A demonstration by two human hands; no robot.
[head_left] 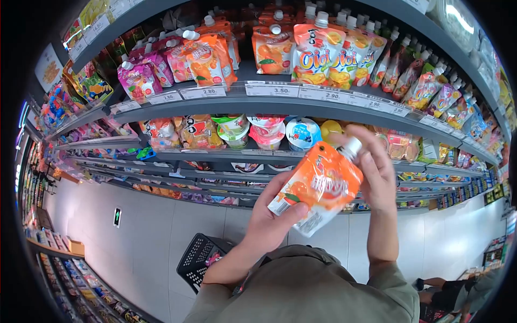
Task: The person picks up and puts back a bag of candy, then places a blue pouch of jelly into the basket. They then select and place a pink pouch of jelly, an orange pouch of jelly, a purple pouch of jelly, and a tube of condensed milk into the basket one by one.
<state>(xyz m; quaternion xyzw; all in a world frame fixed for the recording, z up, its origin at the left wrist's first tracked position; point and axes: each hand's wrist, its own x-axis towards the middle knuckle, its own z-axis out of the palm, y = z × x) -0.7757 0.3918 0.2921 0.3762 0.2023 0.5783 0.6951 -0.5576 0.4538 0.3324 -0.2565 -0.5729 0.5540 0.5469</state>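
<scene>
My left hand point(269, 220) grips an orange spouted jelly pouch point(326, 180) by its lower left edge, thumb across the front. The pouch is tilted, its white cap point(352, 147) pointing up and to the right. Around that cap my right hand point(374, 169) hovers with fingers apart and slightly blurred; whether a fingertip touches it is hard to see. Similar orange pouches point(209, 59) stand on the shelf ahead, beside yellow-and-orange pouches point(318, 54) and purple pouches point(139, 79).
Price labels line the shelf edge point(226, 102). Jelly cups point(303, 133) sit one level lower. A black perforated basket point(192, 261) with something pink inside is by my left forearm. Another person point(449, 293) is at the lower right. Stocked racks point(81, 285) stand lower left.
</scene>
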